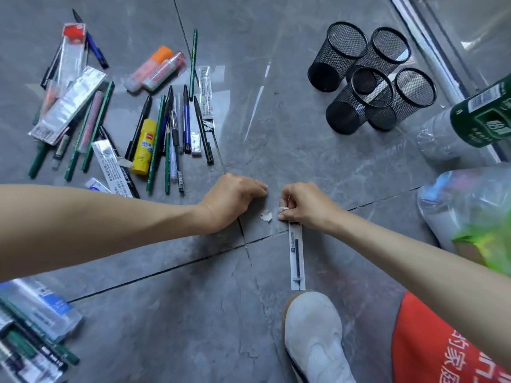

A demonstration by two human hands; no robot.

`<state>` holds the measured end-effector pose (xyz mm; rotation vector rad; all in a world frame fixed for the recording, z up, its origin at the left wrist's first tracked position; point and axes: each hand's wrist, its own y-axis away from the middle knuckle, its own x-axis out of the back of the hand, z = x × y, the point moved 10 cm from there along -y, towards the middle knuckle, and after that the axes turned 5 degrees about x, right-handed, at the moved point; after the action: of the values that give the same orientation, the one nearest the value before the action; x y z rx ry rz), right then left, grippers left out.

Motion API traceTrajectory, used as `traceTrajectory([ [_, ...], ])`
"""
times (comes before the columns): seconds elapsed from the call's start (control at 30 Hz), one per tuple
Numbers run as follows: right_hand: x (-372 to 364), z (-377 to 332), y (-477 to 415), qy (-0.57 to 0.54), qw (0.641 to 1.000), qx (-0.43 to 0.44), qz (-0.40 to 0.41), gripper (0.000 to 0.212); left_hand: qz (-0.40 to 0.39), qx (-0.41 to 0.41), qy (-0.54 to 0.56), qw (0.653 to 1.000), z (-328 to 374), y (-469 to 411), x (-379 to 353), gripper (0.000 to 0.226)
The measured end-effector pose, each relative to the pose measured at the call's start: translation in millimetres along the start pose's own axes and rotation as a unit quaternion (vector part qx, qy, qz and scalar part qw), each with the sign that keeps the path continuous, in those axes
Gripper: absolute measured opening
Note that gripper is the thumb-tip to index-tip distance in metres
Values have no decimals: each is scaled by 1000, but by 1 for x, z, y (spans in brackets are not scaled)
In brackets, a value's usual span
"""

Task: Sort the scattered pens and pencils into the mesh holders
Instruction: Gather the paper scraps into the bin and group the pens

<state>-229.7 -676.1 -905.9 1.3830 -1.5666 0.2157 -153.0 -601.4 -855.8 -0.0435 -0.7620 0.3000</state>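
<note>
Right now I see the right hand (304,207) pinching the top end of a packaged pen refill (297,255), whose clear sleeve stretches from the fingers toward a white shoe (312,333). The left hand (235,197) sits just beside it over the grey tile floor (179,299), fingers curled under; I cannot tell whether they hold anything. The scattered pens and pencils (187,123) lie up-left, well apart from the four black mesh holders (343,111) clustered upright up-right.

Right hand (304,205) pinching wrapped pen refill (297,252), left hand (235,197) curled on floor (193,299), mesh holders (356,109) beyond
</note>
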Motion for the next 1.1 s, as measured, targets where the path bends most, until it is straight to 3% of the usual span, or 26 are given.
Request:
traceTrajectory([
  [0.07,0,0,-2,32,999,-6,-13,19,45,154,90,983,-31,-3,11,12],
  [0.13,4,-8,-1,40,999,7,-1,19,39,287,143,946,-60,2,14,13],
  [0.27,-7,-35,0,7,998,68,0,18,8,391,228,892,-86,13,26,19],
  [0.43,-16,-31,-6,3,999,48,-11,32,-17,436,264,860,-99,24,38,18],
  [0.73,-8,-42,-20,69,993,61,-68,13,-52,459,247,852,-103,30,44,15],
  [0.83,15,-60,-31,51,995,72,-36,8,-29,468,266,842,-108,36,62,14],
  [0.93,36,-90,-52,-31,998,61,-11,19,2,477,268,837,-113,48,87,14],
  [1.1,35,-182,-91,-100,989,103,-31,19,58,499,268,822,-123,94,143,16],
])
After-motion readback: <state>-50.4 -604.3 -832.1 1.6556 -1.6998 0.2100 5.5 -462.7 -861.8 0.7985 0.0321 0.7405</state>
